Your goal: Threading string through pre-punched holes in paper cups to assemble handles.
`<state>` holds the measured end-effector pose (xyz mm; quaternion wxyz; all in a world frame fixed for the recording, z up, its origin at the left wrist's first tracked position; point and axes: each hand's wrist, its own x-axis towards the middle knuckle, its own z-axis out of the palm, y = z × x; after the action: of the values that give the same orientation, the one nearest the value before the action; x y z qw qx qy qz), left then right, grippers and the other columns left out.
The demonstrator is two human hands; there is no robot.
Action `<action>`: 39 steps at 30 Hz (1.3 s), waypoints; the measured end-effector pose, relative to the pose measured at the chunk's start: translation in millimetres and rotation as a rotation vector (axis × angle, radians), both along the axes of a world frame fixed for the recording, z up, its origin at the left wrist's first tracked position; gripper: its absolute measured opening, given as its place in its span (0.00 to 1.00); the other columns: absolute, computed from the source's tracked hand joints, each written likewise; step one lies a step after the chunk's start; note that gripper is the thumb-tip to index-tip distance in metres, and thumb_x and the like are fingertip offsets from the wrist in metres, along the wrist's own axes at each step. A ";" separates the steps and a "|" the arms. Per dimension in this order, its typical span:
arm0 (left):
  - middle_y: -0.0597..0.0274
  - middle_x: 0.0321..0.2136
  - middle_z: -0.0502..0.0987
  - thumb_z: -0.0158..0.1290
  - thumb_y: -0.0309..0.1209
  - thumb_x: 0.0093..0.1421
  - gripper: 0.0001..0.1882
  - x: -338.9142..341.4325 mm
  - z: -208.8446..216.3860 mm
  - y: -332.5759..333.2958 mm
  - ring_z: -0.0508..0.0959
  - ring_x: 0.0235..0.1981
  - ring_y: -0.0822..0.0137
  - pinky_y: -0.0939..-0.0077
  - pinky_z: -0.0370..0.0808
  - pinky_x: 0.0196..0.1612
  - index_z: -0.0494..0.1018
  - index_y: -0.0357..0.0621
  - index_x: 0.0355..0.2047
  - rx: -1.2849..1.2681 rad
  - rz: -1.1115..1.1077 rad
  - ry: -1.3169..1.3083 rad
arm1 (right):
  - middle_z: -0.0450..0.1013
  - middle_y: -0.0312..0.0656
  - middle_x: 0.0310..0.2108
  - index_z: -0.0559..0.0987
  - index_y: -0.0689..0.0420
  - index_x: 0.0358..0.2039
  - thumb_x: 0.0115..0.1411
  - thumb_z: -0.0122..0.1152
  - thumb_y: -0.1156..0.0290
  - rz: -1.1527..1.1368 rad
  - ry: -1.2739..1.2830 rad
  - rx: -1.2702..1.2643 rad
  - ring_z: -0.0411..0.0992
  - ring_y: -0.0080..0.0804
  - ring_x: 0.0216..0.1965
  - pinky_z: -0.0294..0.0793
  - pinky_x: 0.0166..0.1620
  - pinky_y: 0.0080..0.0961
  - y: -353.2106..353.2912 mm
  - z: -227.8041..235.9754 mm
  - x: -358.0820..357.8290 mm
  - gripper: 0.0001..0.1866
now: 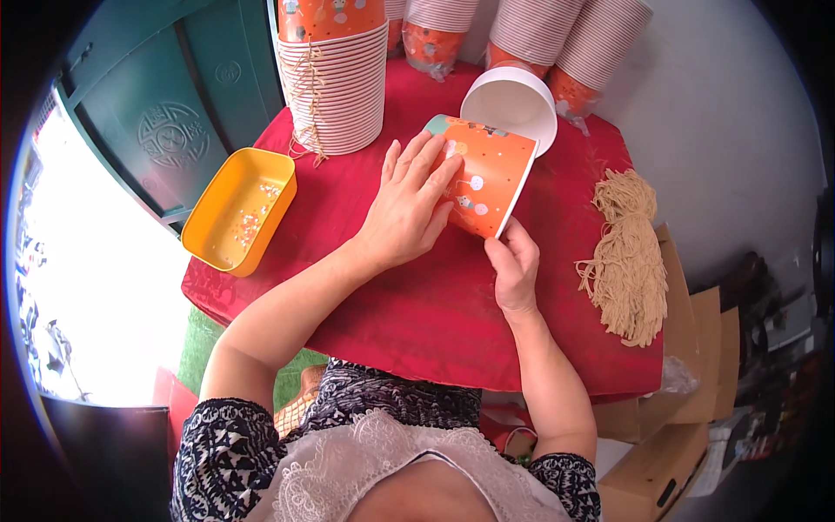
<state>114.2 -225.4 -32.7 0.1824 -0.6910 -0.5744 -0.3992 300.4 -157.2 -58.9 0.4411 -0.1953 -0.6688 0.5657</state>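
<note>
An orange paper bucket point(497, 165) with a white rim and small printed figures lies tilted on its side over the red-covered table point(426, 339). My left hand point(404, 207) rests on its printed wall, fingers stretched out and slightly apart. At the near end of the rim, my right hand point(515, 270) pinches the edge between thumb and fingers. Just behind it, a second paper bucket point(511, 100) turns its white inside toward me. A tall stack of nested paper buckets point(335, 91) stands farther left, with tan strings point(309, 96) hanging down its side.
A yellow plastic tub point(275, 222) with small bits inside sits at the left table edge. A tan string bundle point(631, 257) lies at the right. More stacked buckets point(531, 30) line the back. Cardboard boxes point(657, 470) are below right; a green door point(174, 113) stands left.
</note>
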 end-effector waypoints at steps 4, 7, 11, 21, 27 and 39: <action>0.46 0.59 0.62 0.60 0.22 0.50 0.31 3.2 2.1 1.0 0.60 0.63 0.45 0.46 0.57 0.63 0.65 0.41 0.56 0.075 0.028 -0.002 | 0.69 0.31 0.27 0.74 0.63 0.35 0.57 0.53 0.82 -0.135 -0.072 0.120 0.62 0.15 0.26 0.65 0.31 0.17 2.0 -10.7 -5.7 0.06; 0.50 0.47 0.70 0.61 0.20 0.48 0.22 2.1 -6.9 3.2 0.70 0.51 0.50 0.55 0.68 0.53 0.70 0.41 0.44 0.168 -0.033 -0.071 | 0.70 0.32 0.28 0.74 0.62 0.36 0.60 0.57 0.79 -0.160 -0.107 0.186 0.62 0.15 0.27 0.65 0.32 0.17 1.9 -10.3 -5.4 0.04; 0.59 0.32 0.73 0.62 0.18 0.47 0.16 13.2 -8.0 -2.2 0.74 0.36 0.57 0.63 0.71 0.41 0.69 0.42 0.33 0.105 -0.145 -0.152 | 0.70 0.30 0.31 0.74 0.61 0.39 0.61 0.61 0.76 -0.065 0.041 0.038 0.63 0.14 0.29 0.65 0.33 0.15 -1.2 -9.4 -6.5 0.07; 0.60 0.30 0.73 0.59 0.15 0.48 0.14 21.0 -13.6 -4.0 0.75 0.32 0.59 0.69 0.71 0.35 0.69 0.43 0.32 0.049 -0.278 -0.341 | 0.67 0.30 0.37 0.72 0.60 0.42 0.61 0.63 0.76 0.094 0.166 -0.040 0.64 0.14 0.36 0.65 0.39 0.14 -6.6 -2.3 -4.9 0.12; 0.61 0.29 0.72 0.58 0.17 0.47 0.12 23.0 -15.0 -3.7 0.73 0.33 0.58 0.67 0.66 0.37 0.69 0.44 0.31 0.048 -0.319 -0.395 | 0.67 0.30 0.37 0.71 0.60 0.43 0.61 0.62 0.75 0.117 0.191 -0.035 0.64 0.15 0.38 0.65 0.43 0.16 -10.0 -0.3 -5.8 0.12; 0.61 0.31 0.74 0.59 0.16 0.48 0.12 25.8 -19.5 -4.8 0.73 0.37 0.60 0.68 0.67 0.41 0.72 0.44 0.30 0.021 -0.285 -0.395 | 0.67 0.29 0.35 0.72 0.60 0.41 0.61 0.61 0.77 0.123 0.150 -0.069 0.62 0.11 0.32 0.63 0.35 0.12 -12.1 -0.3 -6.4 0.10</action>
<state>140.0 -230.2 -52.2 0.0154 -0.6717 -0.4913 -0.5542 294.1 -169.3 -59.2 0.4473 -0.1261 -0.6249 0.6273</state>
